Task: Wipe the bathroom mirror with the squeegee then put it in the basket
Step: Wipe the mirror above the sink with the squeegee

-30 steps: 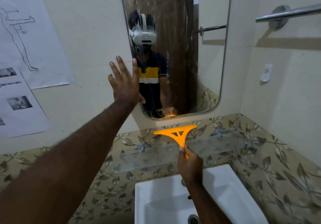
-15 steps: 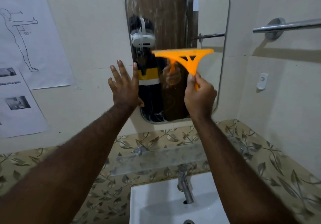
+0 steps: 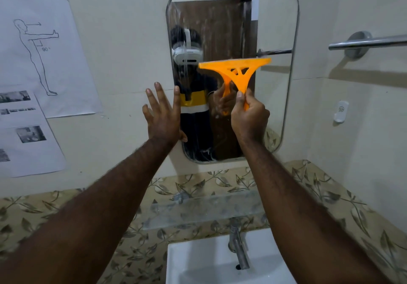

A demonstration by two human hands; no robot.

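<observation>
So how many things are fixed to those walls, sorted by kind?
Mirror: 1
Paper sheets: 2
Towel rail: 1
Small white hook: 1
Glass shelf: 1
Total: 6

You are in a bathroom: a rounded wall mirror beyond your right hand, a white ceramic basin with a metal tap below it, a steel towel rail to its right.

Mirror on wall above shelf and sink, posters left, towel bar right, squeegee before mirror.
</observation>
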